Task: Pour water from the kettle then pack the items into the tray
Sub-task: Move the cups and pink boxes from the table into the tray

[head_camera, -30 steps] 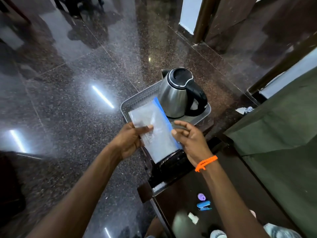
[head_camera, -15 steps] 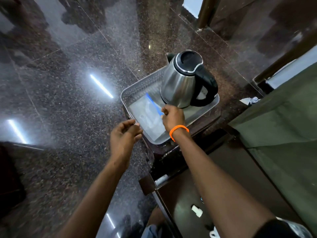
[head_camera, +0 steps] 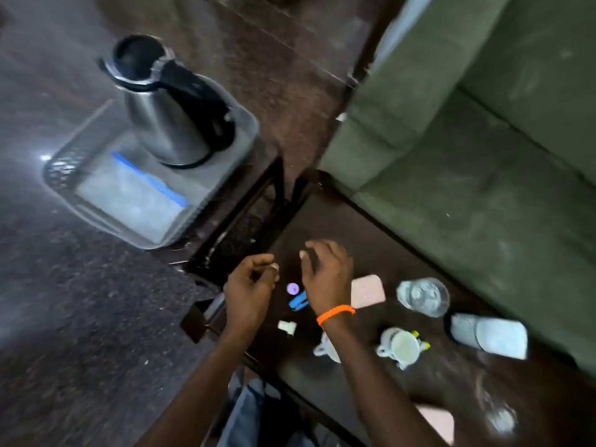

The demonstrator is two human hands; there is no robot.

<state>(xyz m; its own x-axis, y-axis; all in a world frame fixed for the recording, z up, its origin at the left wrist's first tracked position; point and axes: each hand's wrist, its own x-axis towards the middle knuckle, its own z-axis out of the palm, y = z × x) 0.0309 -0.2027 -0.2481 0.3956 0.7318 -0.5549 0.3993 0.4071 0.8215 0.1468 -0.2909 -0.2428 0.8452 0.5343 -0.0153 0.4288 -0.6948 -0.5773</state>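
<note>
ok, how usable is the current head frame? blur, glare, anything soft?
Head view: motion blur smears the whole frame, worst at the kettle and tray rim. A small glare spot sits on the floor left of the tray. Both hands are fairly readable; the small items on the dark table are soft, their details unreadable. Wide-angle bending tilts the kettle.

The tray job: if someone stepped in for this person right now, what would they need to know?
Left hand: empty, fingers curled, above the dark table.
Right hand: empty, open, reaching down over the small blue item and purple item.
Done: kettle stands in the tray; zip bag lies flat beside it.
Left: the small table items, the pink block, the glass and the two white cups are not yet packed.
</note>
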